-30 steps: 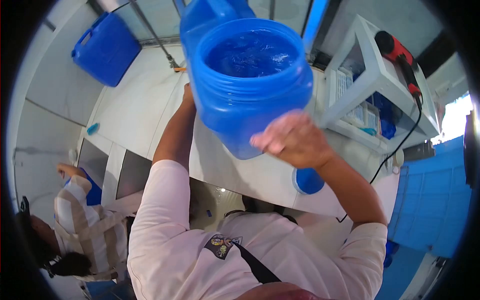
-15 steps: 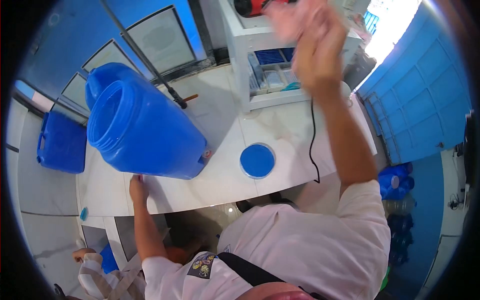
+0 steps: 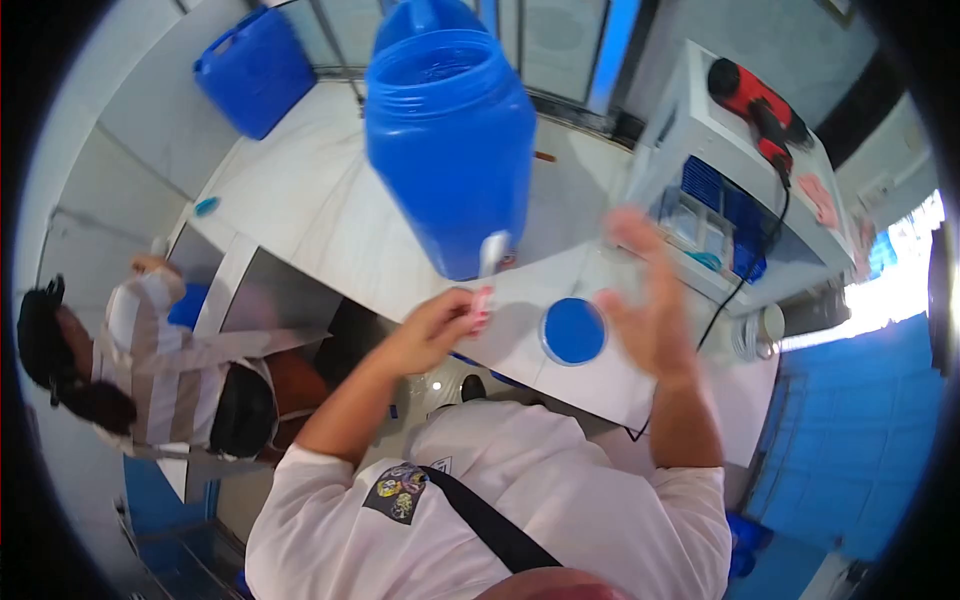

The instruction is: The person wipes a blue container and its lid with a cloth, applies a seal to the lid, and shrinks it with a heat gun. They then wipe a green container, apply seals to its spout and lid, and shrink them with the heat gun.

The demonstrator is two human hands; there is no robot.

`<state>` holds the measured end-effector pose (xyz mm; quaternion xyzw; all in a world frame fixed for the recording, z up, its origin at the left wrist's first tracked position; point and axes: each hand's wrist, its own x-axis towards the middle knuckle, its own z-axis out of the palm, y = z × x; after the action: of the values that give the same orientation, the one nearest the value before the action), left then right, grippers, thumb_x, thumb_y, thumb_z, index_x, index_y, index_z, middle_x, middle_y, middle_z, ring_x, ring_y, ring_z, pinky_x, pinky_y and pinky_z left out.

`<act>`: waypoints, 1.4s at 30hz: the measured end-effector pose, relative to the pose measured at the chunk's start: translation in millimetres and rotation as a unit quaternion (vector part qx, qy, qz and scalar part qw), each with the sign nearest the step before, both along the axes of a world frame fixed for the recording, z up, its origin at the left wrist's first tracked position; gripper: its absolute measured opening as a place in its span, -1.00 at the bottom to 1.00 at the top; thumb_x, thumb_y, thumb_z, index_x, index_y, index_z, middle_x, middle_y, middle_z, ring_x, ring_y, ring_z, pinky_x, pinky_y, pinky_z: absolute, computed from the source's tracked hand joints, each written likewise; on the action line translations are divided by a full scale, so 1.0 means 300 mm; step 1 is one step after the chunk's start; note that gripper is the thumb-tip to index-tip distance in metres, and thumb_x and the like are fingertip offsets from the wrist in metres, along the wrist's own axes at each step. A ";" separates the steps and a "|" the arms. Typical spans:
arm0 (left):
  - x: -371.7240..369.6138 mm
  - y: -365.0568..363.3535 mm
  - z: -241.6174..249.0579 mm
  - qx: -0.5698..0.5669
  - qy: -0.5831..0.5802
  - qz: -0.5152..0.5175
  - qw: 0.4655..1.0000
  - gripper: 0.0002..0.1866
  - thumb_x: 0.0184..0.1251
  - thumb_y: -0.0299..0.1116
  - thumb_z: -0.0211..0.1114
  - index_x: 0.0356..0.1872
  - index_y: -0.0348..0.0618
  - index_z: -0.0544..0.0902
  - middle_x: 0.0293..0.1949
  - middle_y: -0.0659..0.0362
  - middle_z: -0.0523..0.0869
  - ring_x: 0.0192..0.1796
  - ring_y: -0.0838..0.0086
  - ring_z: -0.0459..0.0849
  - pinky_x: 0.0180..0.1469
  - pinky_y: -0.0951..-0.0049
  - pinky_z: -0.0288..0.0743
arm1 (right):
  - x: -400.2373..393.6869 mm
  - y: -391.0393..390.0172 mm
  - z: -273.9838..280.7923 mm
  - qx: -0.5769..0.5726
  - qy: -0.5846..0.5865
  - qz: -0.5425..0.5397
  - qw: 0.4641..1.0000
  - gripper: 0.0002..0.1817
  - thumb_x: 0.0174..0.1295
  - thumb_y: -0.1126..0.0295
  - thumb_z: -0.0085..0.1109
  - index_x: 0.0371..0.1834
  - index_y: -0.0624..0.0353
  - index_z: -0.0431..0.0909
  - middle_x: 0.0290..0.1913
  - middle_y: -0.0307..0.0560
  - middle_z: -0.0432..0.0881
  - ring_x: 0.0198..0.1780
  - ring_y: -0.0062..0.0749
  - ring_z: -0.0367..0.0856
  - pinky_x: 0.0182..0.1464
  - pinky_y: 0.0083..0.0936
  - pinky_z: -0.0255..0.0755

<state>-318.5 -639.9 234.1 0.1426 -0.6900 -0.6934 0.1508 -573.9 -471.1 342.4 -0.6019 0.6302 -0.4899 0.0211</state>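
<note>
My left hand (image 3: 440,325) is closed around a slim white object with a pink-red lower part (image 3: 487,285), held upright; blur hides its exact kind. It is in front of the large blue jug (image 3: 450,150), which stands uncapped with its wide threaded mouth facing me. My right hand (image 3: 650,305), smeared by motion, has its fingers apart with nothing visible in them. Beside that hand, a round blue lid (image 3: 573,331) lies flat on the white counter (image 3: 320,250).
On the right, a white shelf unit (image 3: 665,110) carries a red heat gun (image 3: 755,105) and a pink cloth (image 3: 818,200); a black cord hangs down. Another blue jug (image 3: 255,72) is at the back left. Another person (image 3: 180,350) is at the left below the counter.
My right hand has let go of the pink cloth, which now lies on the shelf unit, and has come down beside the lid. My left hand has lifted the white and pink object off the counter.
</note>
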 end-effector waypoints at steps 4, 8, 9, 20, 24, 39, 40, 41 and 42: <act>-0.170 0.118 0.089 0.009 0.110 -0.023 0.994 -0.73 0.60 -0.54 0.11 0.23 -0.24 0.48 0.06 0.12 0.59 0.11 0.49 0.59 0.18 0.41 0.53 | 0.187 -0.152 -0.109 0.134 -0.216 0.156 0.954 -0.43 0.50 0.13 0.18 0.40 0.29 0.35 0.17 0.15 0.63 0.19 -0.12 0.64 0.26 -0.29 0.45; -0.135 0.081 0.202 -0.357 0.122 0.211 0.902 -0.52 0.40 -0.50 0.34 0.29 -0.30 0.43 0.23 -0.02 0.49 0.28 0.28 0.50 0.33 0.29 0.38 | 0.073 -0.180 0.006 0.100 -0.256 0.036 0.961 -0.68 0.58 0.17 0.04 0.15 0.17 0.49 -0.16 0.11 0.70 -0.10 -0.25 0.71 0.01 -0.37 0.54; -0.105 0.031 0.219 -0.489 0.130 0.279 0.816 -0.41 0.32 -0.47 0.41 0.33 -0.32 0.39 0.29 -0.06 0.44 0.35 0.21 0.45 0.39 0.24 0.31 | 0.037 -0.184 0.060 0.043 -0.155 0.002 0.987 -0.70 0.59 0.18 0.03 0.14 0.16 0.50 -0.18 0.10 0.67 -0.16 -0.23 0.70 -0.06 -0.39 0.54; -0.238 -0.419 0.147 -0.490 0.301 0.352 0.738 0.27 0.21 0.18 0.48 0.64 -0.17 -0.23 0.58 -0.29 -0.04 0.60 -0.08 0.08 0.57 -0.03 0.04 | -0.166 -0.282 0.321 -0.062 0.202 0.005 0.977 -0.80 0.40 0.37 0.23 0.02 0.14 0.67 -0.10 -0.07 0.64 -0.25 -0.14 0.64 -0.17 -0.42 0.53; -0.247 -0.405 0.151 -0.489 0.314 0.347 0.736 0.26 0.23 0.17 0.47 0.63 -0.22 -0.23 0.56 -0.27 0.03 0.58 -0.04 0.14 0.56 0.01 0.10 | -0.128 -0.429 0.334 -0.161 0.242 0.060 0.955 -0.83 0.29 0.44 0.31 -0.08 0.14 0.74 -0.21 -0.08 0.68 -0.26 -0.16 0.66 -0.18 -0.42 0.52; -0.252 -0.376 0.176 -0.423 0.321 0.336 0.778 0.30 0.19 0.11 0.52 0.62 -0.28 -0.27 0.52 -0.15 0.14 0.50 0.11 0.31 0.50 0.11 0.25 | -0.194 -0.456 0.341 -0.183 0.178 -0.027 0.966 -0.93 0.17 0.49 0.37 -0.30 0.08 0.78 -0.32 -0.17 0.74 -0.32 -0.22 0.71 -0.25 -0.37 0.55; -0.250 -0.378 0.164 -0.421 0.319 0.338 0.779 0.30 0.19 0.11 0.52 0.62 -0.28 -0.27 0.52 -0.15 0.14 0.50 0.11 0.31 0.50 0.11 0.25 | -0.174 -0.454 0.339 -0.191 0.160 0.004 0.968 -0.91 0.16 0.49 0.36 -0.28 0.08 0.77 -0.33 -0.16 0.73 -0.32 -0.19 0.70 -0.24 -0.35 0.54; -0.245 -0.387 0.146 -0.419 0.317 0.342 0.779 0.30 0.19 0.11 0.52 0.62 -0.28 -0.27 0.51 -0.15 0.15 0.50 0.11 0.31 0.50 0.11 0.25 | -0.125 -0.459 0.317 -0.188 0.157 0.003 0.969 -0.91 0.16 0.49 0.36 -0.28 0.08 0.77 -0.33 -0.16 0.73 -0.32 -0.19 0.70 -0.24 -0.35 0.54; -0.246 -0.393 0.137 -0.417 0.316 0.345 0.779 0.31 0.19 0.10 0.52 0.62 -0.29 -0.27 0.51 -0.15 0.16 0.50 0.12 0.31 0.50 0.11 0.24 | -0.042 -0.472 0.317 -0.209 0.239 0.012 0.948 -0.91 0.16 0.51 0.35 -0.28 0.12 0.76 -0.34 -0.14 0.72 -0.33 -0.18 0.69 -0.25 -0.35 0.53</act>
<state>-392.4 -757.7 275.3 0.0674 -0.7298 -0.2454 0.6345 -586.4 -612.7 437.6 -0.6995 0.4935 -0.4521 -0.2505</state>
